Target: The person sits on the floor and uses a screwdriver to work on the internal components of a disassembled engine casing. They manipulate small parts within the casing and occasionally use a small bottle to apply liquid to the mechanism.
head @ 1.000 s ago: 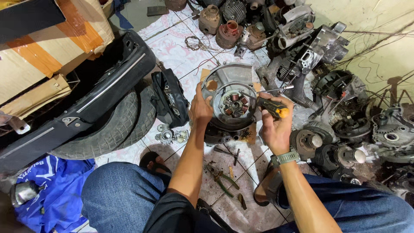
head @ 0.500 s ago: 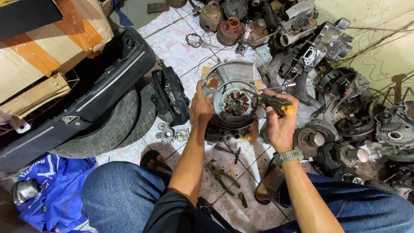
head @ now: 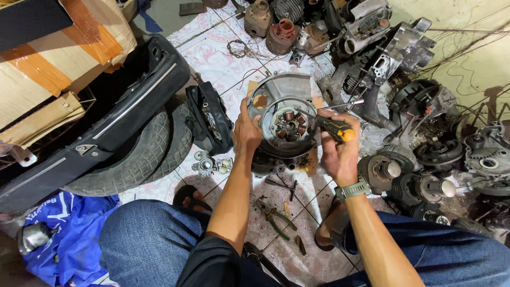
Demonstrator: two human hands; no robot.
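My left hand (head: 247,133) grips the engine casing (head: 281,90) at nine o'clock; my right hand (head: 339,151) clenches the screwdriver (head: 332,126), tip on the stator (head: 288,126).

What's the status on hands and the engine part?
Left hand grips round grey metal engine casing rim. Right hand holds black-and-orange screwdriver, tip inside. Nothing blocking.

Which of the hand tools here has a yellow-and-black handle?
The screwdriver in the right hand, tip at the engine's stator plate. The pliers and other tools on the floor tiles look dull, rusty metal.
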